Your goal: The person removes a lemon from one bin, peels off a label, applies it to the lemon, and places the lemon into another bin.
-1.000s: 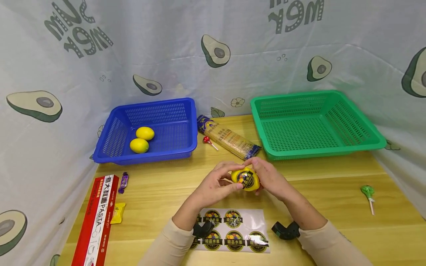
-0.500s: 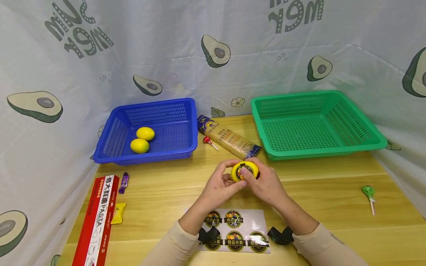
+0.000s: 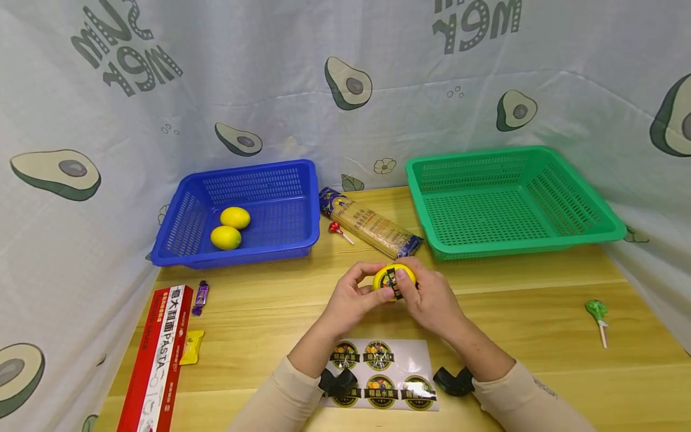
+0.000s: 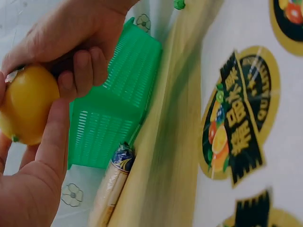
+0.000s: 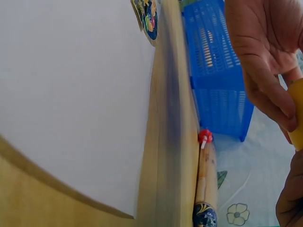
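A yellow lemon [image 3: 394, 278] bearing a round sticker is held above the wooden table [image 3: 540, 312], just beyond the sticker sheet [image 3: 378, 375]. It is gripped by the left hand [image 3: 353, 297], whose fingers and thumb are curled around its left side. The right hand [image 3: 432, 297] is wrapped around its right side, with the thumb pressed onto the sticker. Beyond the lemon, a pasta packet [image 3: 369, 223] is seen; a blue basket [image 3: 243, 210] with two lemons lies beyond and to its left, a green basket [image 3: 507, 201] beyond and to its right.
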`<action>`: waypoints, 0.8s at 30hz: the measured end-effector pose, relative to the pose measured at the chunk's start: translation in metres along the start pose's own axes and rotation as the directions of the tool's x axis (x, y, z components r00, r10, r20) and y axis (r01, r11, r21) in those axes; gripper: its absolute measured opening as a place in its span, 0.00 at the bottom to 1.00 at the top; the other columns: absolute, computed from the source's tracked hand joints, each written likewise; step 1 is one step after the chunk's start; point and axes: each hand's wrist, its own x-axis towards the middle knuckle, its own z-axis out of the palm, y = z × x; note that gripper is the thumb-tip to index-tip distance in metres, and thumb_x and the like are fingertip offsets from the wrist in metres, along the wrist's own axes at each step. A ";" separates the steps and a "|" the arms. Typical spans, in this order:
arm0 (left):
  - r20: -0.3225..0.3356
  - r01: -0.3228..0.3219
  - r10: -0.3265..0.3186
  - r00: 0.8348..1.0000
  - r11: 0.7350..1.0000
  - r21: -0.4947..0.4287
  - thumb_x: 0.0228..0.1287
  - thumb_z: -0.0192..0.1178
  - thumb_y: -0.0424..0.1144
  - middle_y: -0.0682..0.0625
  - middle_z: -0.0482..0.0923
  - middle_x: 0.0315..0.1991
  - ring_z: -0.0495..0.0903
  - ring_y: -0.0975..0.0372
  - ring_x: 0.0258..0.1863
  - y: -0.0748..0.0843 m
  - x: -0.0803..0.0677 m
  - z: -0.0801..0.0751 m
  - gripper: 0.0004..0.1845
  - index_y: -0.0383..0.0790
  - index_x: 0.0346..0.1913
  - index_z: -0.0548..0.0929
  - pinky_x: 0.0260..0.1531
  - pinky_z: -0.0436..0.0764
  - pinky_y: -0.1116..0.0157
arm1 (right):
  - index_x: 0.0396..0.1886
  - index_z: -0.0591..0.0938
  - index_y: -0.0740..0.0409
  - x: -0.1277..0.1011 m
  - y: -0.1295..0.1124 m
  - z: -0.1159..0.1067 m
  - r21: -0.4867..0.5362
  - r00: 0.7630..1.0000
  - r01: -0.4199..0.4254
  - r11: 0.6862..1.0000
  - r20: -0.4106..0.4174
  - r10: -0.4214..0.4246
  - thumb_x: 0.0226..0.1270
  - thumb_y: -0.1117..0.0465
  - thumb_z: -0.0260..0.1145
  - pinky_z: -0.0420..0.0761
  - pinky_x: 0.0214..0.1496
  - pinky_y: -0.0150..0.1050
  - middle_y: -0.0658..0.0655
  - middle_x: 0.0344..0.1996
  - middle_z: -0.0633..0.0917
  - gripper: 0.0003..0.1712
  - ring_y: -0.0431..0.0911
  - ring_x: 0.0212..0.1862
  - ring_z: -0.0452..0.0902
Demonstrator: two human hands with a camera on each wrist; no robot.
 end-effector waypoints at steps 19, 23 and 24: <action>0.001 0.115 -0.117 0.993 0.972 -0.204 0.78 0.52 0.35 0.54 0.74 0.55 0.84 0.62 0.46 0.003 0.001 -0.001 0.11 0.56 0.48 0.82 0.48 0.88 0.60 | 0.50 0.83 0.58 0.001 0.002 0.003 0.017 0.998 0.036 0.999 -0.052 -0.035 0.77 0.61 0.52 0.75 0.22 0.32 0.58 0.24 0.86 0.15 0.39 0.22 0.75; -0.039 0.095 -0.096 0.995 0.995 -0.032 0.76 0.58 0.36 0.47 0.73 0.60 0.85 0.61 0.43 0.007 -0.001 0.004 0.13 0.42 0.59 0.77 0.48 0.88 0.59 | 0.49 0.83 0.60 0.001 0.001 0.002 0.031 0.999 -0.005 1.000 -0.036 0.006 0.80 0.61 0.48 0.77 0.22 0.32 0.58 0.24 0.86 0.17 0.39 0.22 0.76; -0.045 0.079 -0.077 0.996 0.996 0.047 0.73 0.61 0.37 0.45 0.73 0.62 0.86 0.62 0.42 0.008 -0.002 0.006 0.18 0.40 0.62 0.75 0.46 0.88 0.61 | 0.50 0.83 0.60 0.000 0.000 0.001 0.038 0.999 -0.025 0.999 -0.023 0.026 0.81 0.61 0.46 0.77 0.22 0.32 0.58 0.25 0.86 0.18 0.40 0.22 0.76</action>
